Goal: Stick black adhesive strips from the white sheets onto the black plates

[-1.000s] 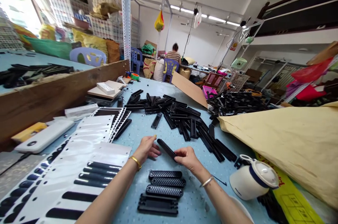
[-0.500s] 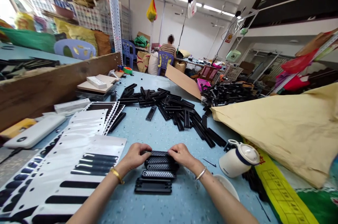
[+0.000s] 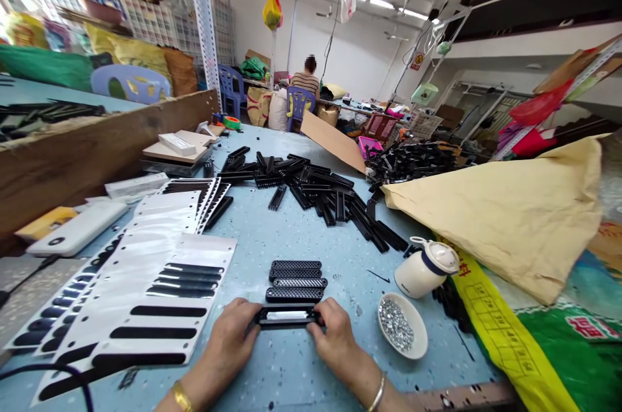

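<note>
My left hand (image 3: 236, 333) and my right hand (image 3: 336, 335) grip a narrow black plastic piece (image 3: 287, 324) by its two ends, thumbs on the near side. A bright white strip runs along its middle; whether this is glare or a label I cannot tell. Just beyond it lie several black bars with a cross-hatched top (image 3: 297, 283), lined up in a close row on the blue table. On the left, white sheets (image 3: 170, 253) bear long black rounded strips, some of them shiny. To the right of my right hand stands a white bowl (image 3: 418, 341) of small silvery pieces.
A heap of black bars (image 3: 311, 188) spreads across the middle of the table. At right are a cream lidded cup (image 3: 420, 274), brown paper (image 3: 505, 217) and a yellow-green sack (image 3: 505, 328). A wooden board (image 3: 111, 133) edges the left side. A person sits far back.
Both hands have come back from the far end of the row to the nearest black piece and now hold it. My right arm has uncovered the bowl. The view has shifted somewhat.
</note>
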Demonstrator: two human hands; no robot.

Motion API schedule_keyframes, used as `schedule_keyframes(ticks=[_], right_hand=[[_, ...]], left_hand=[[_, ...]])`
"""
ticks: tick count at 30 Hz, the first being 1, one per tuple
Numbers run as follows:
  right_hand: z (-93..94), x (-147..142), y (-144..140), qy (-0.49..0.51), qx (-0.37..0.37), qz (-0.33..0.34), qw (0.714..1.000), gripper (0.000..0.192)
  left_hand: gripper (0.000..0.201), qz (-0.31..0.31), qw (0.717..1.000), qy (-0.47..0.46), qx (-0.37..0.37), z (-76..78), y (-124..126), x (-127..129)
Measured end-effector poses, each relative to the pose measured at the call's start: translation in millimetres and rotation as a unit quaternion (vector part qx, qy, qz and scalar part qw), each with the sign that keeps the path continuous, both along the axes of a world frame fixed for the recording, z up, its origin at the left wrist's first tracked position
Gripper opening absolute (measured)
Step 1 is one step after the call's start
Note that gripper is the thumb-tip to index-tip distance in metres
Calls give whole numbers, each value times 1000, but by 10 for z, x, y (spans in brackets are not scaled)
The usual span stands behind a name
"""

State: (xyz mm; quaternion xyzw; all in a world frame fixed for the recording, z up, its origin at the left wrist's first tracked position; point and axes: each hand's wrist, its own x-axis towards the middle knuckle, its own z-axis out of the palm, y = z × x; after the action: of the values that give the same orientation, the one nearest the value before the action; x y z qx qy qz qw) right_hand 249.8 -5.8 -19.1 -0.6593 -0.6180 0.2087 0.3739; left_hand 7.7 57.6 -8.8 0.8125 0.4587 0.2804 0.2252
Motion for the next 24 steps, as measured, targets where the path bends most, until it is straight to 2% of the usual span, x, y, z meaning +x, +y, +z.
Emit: schedule_keyframes(ticks=[6,11,14,16,19,21,24], right_hand=[[-55,71,59,72,-45,-36,996,8],[-54,167,83,104,-48,-43,992,22],[-22,270,20,126,-42,-44,990,26],[15,368,22,134,-32,-56,989,27],[68,480,224,142,4,-93,985,35],[89,471,482,153,33,-110,982,41],[109,303,829,179,62,-105,976,50]], left_hand=[[23,-3,989,3,-146,160,-9,41],[31,26,992,-2,-124,174,78,168],[32,30,990,-17,-135,158,90,117],[35,69,987,-40,-137,157,132,64],[42,143,978,-98,-115,156,307,109],[51,151,973,-138,-104,139,467,248],[61,139,971,-166,-106,88,626,497]])
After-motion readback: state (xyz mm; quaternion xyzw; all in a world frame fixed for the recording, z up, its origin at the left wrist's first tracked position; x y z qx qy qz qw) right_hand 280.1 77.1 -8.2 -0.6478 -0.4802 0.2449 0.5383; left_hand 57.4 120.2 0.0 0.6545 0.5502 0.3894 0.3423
